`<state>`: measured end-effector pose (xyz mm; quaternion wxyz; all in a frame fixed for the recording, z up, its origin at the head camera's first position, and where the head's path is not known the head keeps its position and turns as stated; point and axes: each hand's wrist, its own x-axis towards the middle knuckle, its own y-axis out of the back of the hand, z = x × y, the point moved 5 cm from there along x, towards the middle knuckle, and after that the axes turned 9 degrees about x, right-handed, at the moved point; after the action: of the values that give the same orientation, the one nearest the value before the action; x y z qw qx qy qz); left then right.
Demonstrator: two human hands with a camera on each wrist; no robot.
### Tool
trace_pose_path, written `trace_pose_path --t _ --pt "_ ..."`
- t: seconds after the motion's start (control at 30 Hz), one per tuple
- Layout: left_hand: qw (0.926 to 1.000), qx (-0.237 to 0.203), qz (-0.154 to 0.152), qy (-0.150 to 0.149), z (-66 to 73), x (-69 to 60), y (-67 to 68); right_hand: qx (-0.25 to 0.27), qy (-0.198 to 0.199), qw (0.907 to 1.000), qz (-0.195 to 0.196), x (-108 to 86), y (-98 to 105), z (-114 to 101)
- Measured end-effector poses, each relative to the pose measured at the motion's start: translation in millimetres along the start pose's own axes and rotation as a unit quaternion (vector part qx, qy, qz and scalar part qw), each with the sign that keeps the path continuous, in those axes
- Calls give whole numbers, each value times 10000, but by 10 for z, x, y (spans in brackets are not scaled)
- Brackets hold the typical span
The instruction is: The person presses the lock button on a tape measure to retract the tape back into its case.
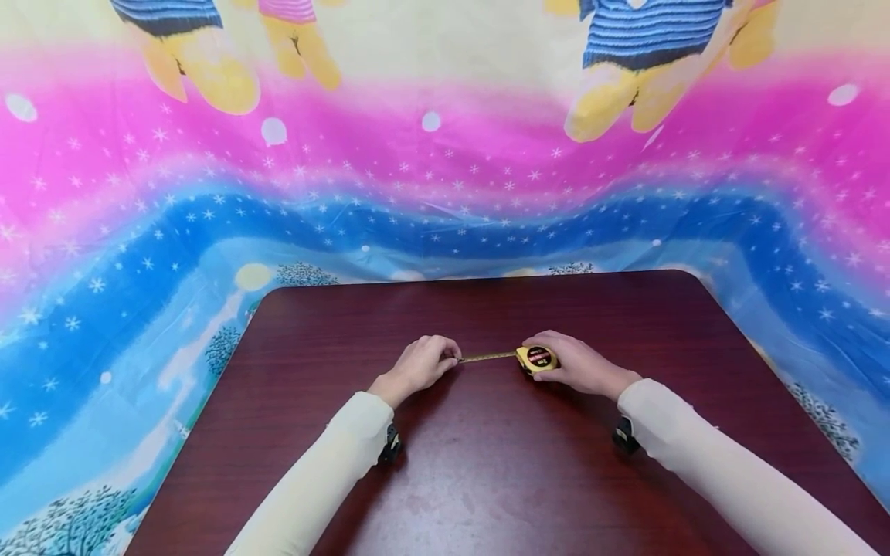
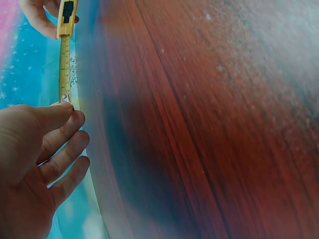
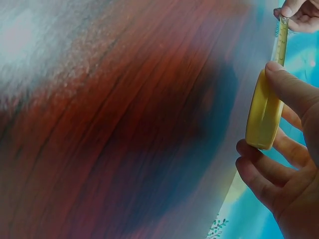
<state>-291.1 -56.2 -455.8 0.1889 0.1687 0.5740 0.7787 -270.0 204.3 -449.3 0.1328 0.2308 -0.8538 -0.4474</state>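
Note:
A yellow tape measure (image 1: 538, 359) with a dark round label is gripped by my right hand (image 1: 573, 363) above the table. Its blade (image 1: 489, 357) is drawn out a short way towards the left. My left hand (image 1: 422, 363) pinches the blade's metal end hook (image 2: 65, 98) between thumb and forefinger, while the other fingers curl loosely below. In the right wrist view, the yellow case (image 3: 264, 112) sits between thumb and fingers. A black slider (image 2: 68, 11) shows on the case's narrow side in the left wrist view.
A dark reddish-brown wooden table (image 1: 459, 479) with rounded far corners lies under both hands. Behind it and along its sides hangs a colourful printed cloth (image 1: 445, 170) in pink and blue. Dark wrist devices (image 1: 391, 444) are strapped at both cuffs.

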Motion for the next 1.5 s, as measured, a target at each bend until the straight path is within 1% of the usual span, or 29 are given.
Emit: trace_pose_path --t 0.23,0.6,0.73,0.9,1.0,1.13,1.23,1.37,1.5 --pt "9999 98 124 -54 19 43 -30 7 47 10000 24 26 -15 -7" --pt "10000 45 51 -39 65 72 -17 -33 156 9999 33 40 10 -49" --pt "9999 68 43 -66 69 95 -16 -63 185 9998 -3 70 10 -80" --pt "9998 134 63 -158 93 136 -22 -90 117 9999 -41 111 -7 -101" --pt "9998 81 50 -200 119 130 -28 -56 41 10000 -27 115 -31 -112" --pt "9999 -5 -39 -161 143 83 -44 15 19 9999 -102 105 -83 -141" --pt "9998 -28 -37 -176 160 62 -48 11 25 9999 -115 96 -97 -158" --pt "9997 -15 74 -245 177 75 -39 -17 24 10000 -10 91 -71 -177" --pt "9998 -4 72 -197 172 98 -47 -14 76 10000 -61 107 -70 -185"
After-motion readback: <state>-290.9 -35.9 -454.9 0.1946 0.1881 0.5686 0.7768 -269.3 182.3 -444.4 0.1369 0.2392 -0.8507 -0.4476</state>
